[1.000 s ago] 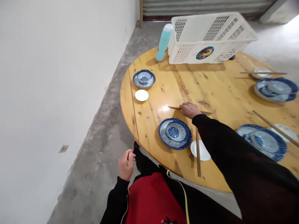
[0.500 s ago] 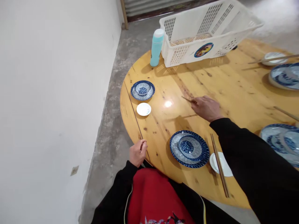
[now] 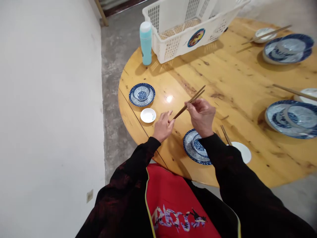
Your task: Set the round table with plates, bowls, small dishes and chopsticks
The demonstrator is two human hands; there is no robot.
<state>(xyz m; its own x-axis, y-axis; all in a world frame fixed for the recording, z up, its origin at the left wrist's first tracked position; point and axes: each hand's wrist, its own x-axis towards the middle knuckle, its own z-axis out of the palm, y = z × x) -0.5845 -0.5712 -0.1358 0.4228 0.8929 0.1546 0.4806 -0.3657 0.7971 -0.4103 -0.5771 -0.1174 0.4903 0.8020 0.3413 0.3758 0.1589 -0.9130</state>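
My right hand (image 3: 201,116) pinches a pair of brown chopsticks (image 3: 190,101) above the table, their lower ends slanting toward my left hand (image 3: 163,126). My left hand has its fingers apart beside those ends; whether it touches them is hard to tell. Left of it lies a small white dish (image 3: 148,115), and behind that a blue-patterned plate (image 3: 132,100) carries a small bowl (image 3: 142,94). Below my right wrist is another blue-rimmed plate (image 3: 188,147) with a bowl (image 3: 198,145), partly covered by my sleeve. A second white dish (image 3: 242,152) with chopsticks (image 3: 225,135) is beside it.
A white plastic basket (image 3: 177,46) and a light-blue bottle (image 3: 146,44) stand at the far side of the round wooden table (image 3: 232,82). More place settings with plates (image 3: 274,124) and chopsticks (image 3: 294,91) are on the right. A white wall (image 3: 49,99) rises at left.
My right hand has drawn the chopsticks back toward me and left. My left hand has moved from the table edge up to their ends and opened. The view has shifted right.
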